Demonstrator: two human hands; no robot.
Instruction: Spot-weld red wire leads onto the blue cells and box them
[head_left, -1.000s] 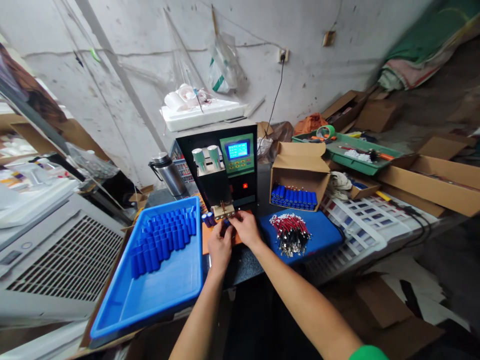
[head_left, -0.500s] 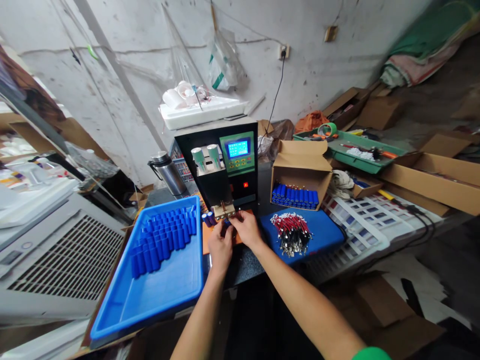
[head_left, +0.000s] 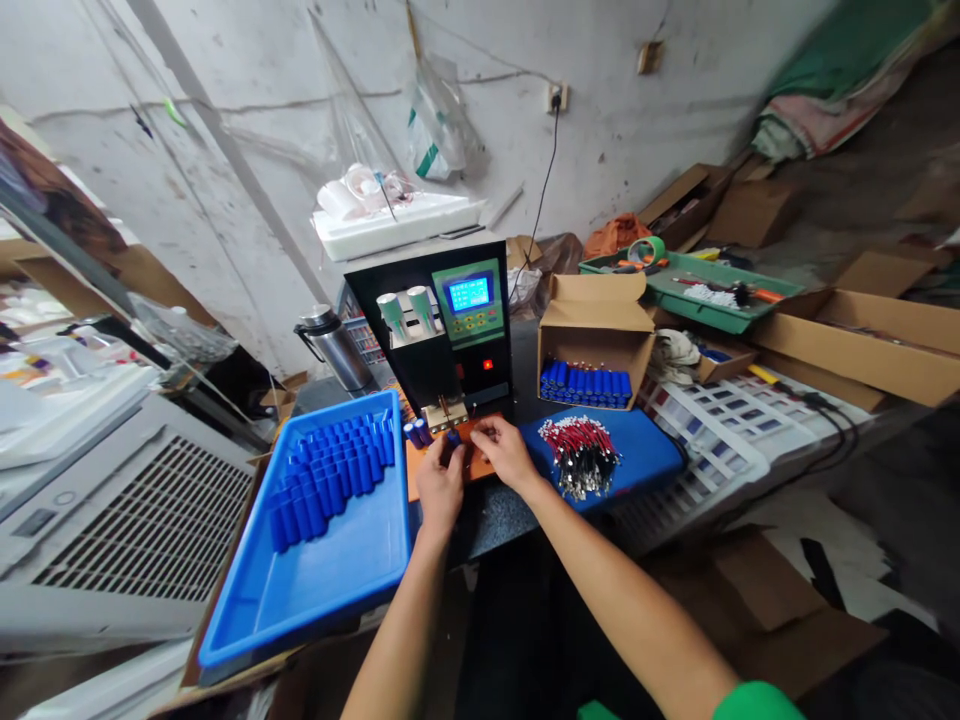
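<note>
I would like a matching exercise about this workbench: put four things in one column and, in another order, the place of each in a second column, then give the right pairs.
Things:
1. blue tray
2. cardboard box
3. bundle of red wires
4. steel flask

Places:
A. on the blue pad, just right of the right hand
B. left of the black machine, near the wall
C. left of the left hand, with loose blue cells in its far part
D. right of the black machine, with a row of blue cells inside

Pairs: 1-C, 2-D, 3-A, 4-B
</note>
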